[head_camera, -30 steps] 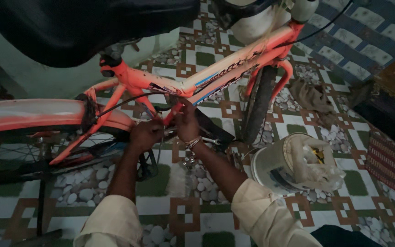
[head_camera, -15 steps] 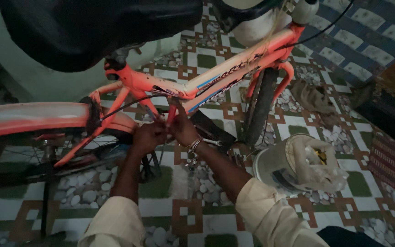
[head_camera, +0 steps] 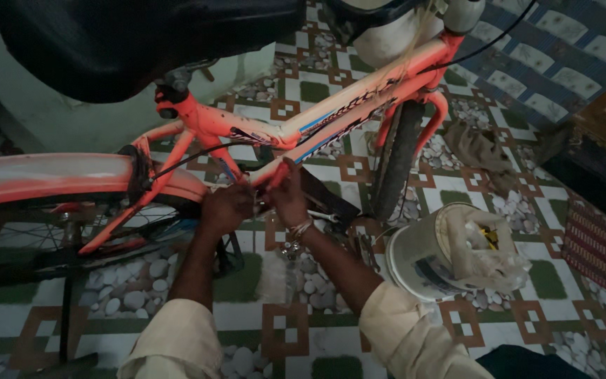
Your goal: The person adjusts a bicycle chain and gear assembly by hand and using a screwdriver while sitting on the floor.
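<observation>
We had our left hand (head_camera: pixel 226 209) and right hand (head_camera: pixel 287 200) closed on small parts at the orange bicycle frame (head_camera: pixel 331 116), just below its down tube. The frame looked stiff and heavy; the parts there, small and fiddly, wanted fingertip pinches.

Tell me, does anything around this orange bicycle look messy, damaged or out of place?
A crumpled brown rag lies loose on the tiled floor beside the front wheel. A white bucket near the right hand holds a crumpled plastic bag. The bicycle frame shows dark scuffs. Nothing looks spilled.
</observation>
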